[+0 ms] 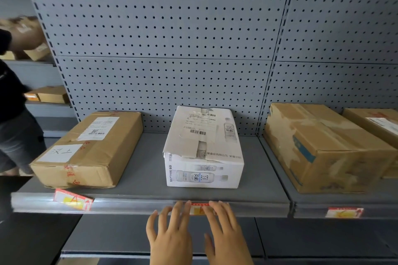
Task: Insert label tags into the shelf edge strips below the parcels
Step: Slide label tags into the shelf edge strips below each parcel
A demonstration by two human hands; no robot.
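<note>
Against the grey pegboard, the shelf (150,191) already has two tags in place while both hands, left hand (170,232) and right hand (224,230), fingers spread flat and gripping nothing, press the middle label tag (197,208) into the edge strip (129,205) below the white parcel (204,148).

Both hands, left hand (172,234) and right hand (224,230), pressed fingertips on a red label tag (198,208) in the edge strip (133,204), at 6 o'clock from the white parcel (204,148).
</note>
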